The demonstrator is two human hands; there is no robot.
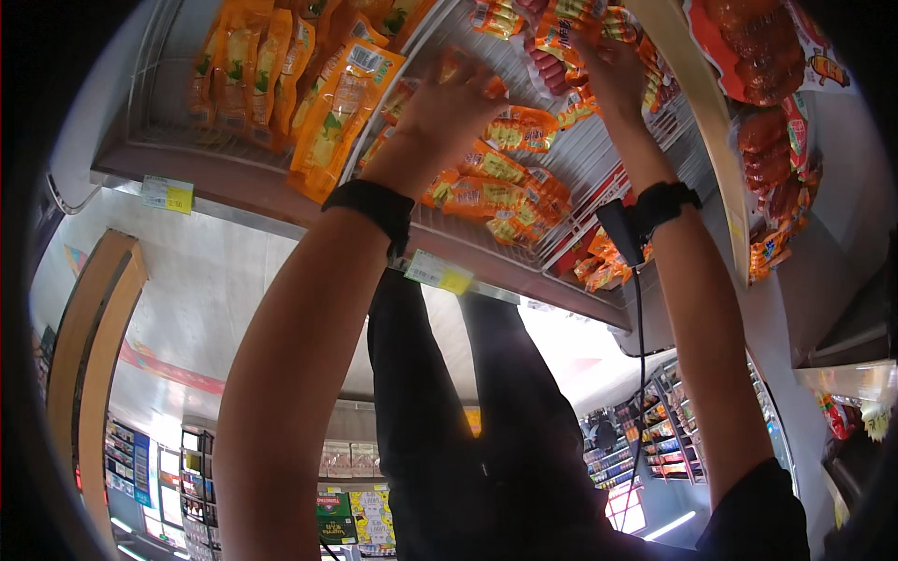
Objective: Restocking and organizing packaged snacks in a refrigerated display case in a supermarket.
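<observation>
My left hand [449,105] reaches over small orange sausage packets [523,128] on a wire shelf rack [596,151]. It is blurred, and its fingertips are partly lost against orange packaging, so a grip cannot be made out. Farther right, my right hand [619,77] has its thumb and fingers around an orange-and-yellow sausage packet [563,31]. Pinkish-red sausages [548,70] in clear wrap lie just beside that packet. Nearer me, more orange packets [491,195] lie in a loose heap. Both wrists wear black bands.
Long orange packets [344,105] fill the section to the left, past a white wire divider [379,116]. Price tags [440,271] line the shelf's front edge. A black cable [640,322] hangs from my right wristband. Red-brown packaged meat [761,49] stands beyond a pale panel [691,91].
</observation>
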